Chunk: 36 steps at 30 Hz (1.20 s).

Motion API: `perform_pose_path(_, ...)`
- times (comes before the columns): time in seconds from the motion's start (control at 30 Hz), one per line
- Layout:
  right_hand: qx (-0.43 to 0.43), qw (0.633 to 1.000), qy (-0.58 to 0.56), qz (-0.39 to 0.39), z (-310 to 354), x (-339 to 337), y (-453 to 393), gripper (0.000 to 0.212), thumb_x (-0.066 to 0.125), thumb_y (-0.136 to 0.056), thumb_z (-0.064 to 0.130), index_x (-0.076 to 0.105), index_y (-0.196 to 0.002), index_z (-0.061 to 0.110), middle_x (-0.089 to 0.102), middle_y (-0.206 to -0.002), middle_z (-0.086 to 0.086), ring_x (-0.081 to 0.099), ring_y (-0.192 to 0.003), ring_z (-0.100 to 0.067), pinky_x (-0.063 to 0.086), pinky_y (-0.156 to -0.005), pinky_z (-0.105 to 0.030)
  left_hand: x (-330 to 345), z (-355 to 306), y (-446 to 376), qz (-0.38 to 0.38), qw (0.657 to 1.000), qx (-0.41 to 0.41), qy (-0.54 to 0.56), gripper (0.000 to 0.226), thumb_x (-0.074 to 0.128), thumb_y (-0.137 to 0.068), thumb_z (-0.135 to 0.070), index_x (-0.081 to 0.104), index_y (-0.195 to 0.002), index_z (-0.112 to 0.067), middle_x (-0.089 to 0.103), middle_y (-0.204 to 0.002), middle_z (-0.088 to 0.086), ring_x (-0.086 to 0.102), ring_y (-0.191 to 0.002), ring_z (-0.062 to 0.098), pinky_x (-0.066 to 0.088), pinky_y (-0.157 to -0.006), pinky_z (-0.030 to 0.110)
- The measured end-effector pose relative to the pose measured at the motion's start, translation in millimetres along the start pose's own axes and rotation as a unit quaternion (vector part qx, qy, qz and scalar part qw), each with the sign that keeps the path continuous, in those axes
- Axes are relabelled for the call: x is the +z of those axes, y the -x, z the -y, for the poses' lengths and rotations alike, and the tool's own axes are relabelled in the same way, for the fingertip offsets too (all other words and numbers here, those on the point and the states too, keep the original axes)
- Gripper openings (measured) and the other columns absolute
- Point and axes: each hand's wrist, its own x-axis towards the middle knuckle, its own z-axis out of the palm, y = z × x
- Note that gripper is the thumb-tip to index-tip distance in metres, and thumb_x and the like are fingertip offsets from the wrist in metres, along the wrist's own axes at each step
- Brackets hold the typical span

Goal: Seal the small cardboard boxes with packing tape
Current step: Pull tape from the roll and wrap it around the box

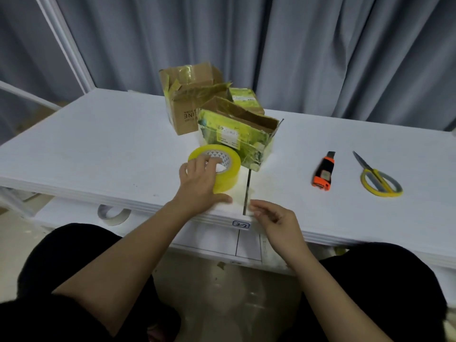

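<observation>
Left hand at frame centre, fingers curled over the tape roll on the white table. Right hand at the table's near edge, fingers pinched on a clear tape end. Open, tape-covered box stands just behind the roll; brown box behind it. Utility knife and scissors lie at right.

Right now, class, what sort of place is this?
Probably a makeshift packing station: worn cardboard boxes on a white table, a yellow tape roll, an orange utility knife and yellow-handled scissors.
</observation>
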Motion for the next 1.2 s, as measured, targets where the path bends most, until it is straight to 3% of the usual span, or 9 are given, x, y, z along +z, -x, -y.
perform_pose_path(0.1, -0.014, 0.999, -0.006, 0.034, 4, 3, 5, 0.029, 0.054, -0.093, 0.002, 0.068, -0.107, 0.023, 0.071, -0.1, 0.012, 0.062, -0.098, 0.006, 0.043, -0.086, -0.007, -3, -27, 27, -0.04, 0.977, -0.018, 0.208, 0.03, 0.067, -0.081, -0.047, 0.057, -0.097, -0.025, 0.054, -0.101, -0.008, 0.046, -0.098, 0.016, 0.032, -0.079, 0.031)
perform_pose_path(0.17, -0.008, 0.998, -0.022, 0.051, 6, 7, 8, 0.034, 0.049, -0.093, -0.004, 0.065, -0.108, 0.022, 0.071, -0.102, 0.009, 0.063, -0.102, 0.0, 0.045, -0.088, -0.012, -5, -41, 41, -0.014, 0.944, -0.066, 0.325, 0.02, 0.063, -0.087, -0.042, 0.056, -0.08, -0.024, 0.059, -0.083, -0.01, 0.051, -0.08, 0.008, 0.041, -0.072, 0.029)
perform_pose_path(0.23, -0.008, 0.998, -0.024, 0.064, 8, 10, 10, 0.039, 0.045, -0.093, -0.007, 0.064, -0.107, 0.025, 0.07, -0.104, 0.009, 0.062, -0.105, -0.003, 0.046, -0.091, -0.016, -6, -49, 48, 0.019, 0.909, -0.119, 0.398, 0.022, 0.063, -0.087, -0.042, 0.057, -0.082, -0.021, 0.061, -0.082, -0.008, 0.053, -0.076, 0.004, 0.042, -0.067, 0.02)
perform_pose_path(0.43, 0.007, 0.997, -0.05, 0.065, 11, 17, 17, 0.045, 0.035, -0.09, -0.013, 0.057, -0.108, 0.022, 0.068, -0.107, 0.001, 0.063, -0.104, -0.008, 0.048, -0.091, -0.02, -7, -52, 55, 0.038, 0.885, -0.186, 0.425, 0.03, 0.072, -0.08, -0.041, 0.058, -0.09, -0.015, 0.062, -0.088, -0.003, 0.058, -0.083, 0.01, 0.041, -0.066, 0.018)
perform_pose_path(0.6, 0.034, 0.997, -0.066, 0.037, 13, 16, 21, 0.042, 0.03, -0.09, -0.015, 0.032, -0.112, 0.021, 0.066, -0.091, 0.004, 0.063, -0.08, 0.006, 0.043, -0.058, -0.009, -6, -57, 59, 0.025, 0.881, -0.194, 0.432, 0.029, 0.076, -0.077, -0.035, 0.059, -0.09, -0.015, 0.06, -0.083, -0.006, 0.056, -0.078, 0.006, 0.039, -0.063, 0.017)
perform_pose_path(0.8, 0.063, 0.992, -0.103, 0.045, 19, 15, 26, 0.036, 0.033, -0.092, -0.011, 0.031, -0.112, 0.019, 0.068, -0.106, 0.0, 0.062, -0.079, 0.002, 0.044, -0.063, -0.009, -6, -58, 58, -0.026, 0.9, -0.214, 0.38, 0.008, 0.062, -0.087, -0.023, 0.06, -0.083, -0.016, 0.058, -0.081, -0.009, 0.055, -0.084, 0.011, 0.038, -0.071, 0.024)
perform_pose_path(0.93, 0.111, 0.981, -0.162, -0.002, 17, 1, 25, 0.032, 0.047, -0.094, -0.001, 0.035, -0.11, 0.025, 0.062, -0.121, 0.0, 0.061, -0.097, -0.011, 0.049, -0.071, -0.022, -6, -61, 58, -0.047, 0.889, -0.232, 0.392, 0.007, 0.058, -0.089, -0.022, 0.058, -0.086, -0.016, 0.059, -0.085, -0.006, 0.054, -0.083, 0.013, 0.036, -0.071, 0.023)
perform_pose_path(1.1, 0.042, 0.99, -0.081, -0.107, 2, -46, 23, 0.028, 0.044, -0.095, -0.003, 0.043, -0.11, 0.021, 0.06, -0.116, 0.002, 0.059, -0.104, -0.012, 0.047, -0.081, -0.027, -5, -61, 52, -0.036, 0.902, -0.172, 0.395, 0.011, 0.059, -0.088, -0.015, 0.059, -0.078, -0.01, 0.063, -0.095, 0.013, 0.058, -0.094, 0.023, 0.046, -0.084, 0.033)
perform_pose_path(1.2, 0.012, 0.981, 0.04, -0.19, -5, -82, 11, 0.021, 0.044, -0.095, 0.002, 0.051, -0.109, 0.016, 0.059, -0.108, 0.003, 0.057, -0.1, -0.014, 0.043, -0.08, -0.018, -3, -72, 44, -0.053, 0.904, -0.165, 0.39, 0.016, 0.059, -0.086, -0.011, 0.055, -0.071, -0.009, 0.06, -0.087, 0.018, 0.056, -0.089, 0.029, 0.046, -0.084, 0.04)
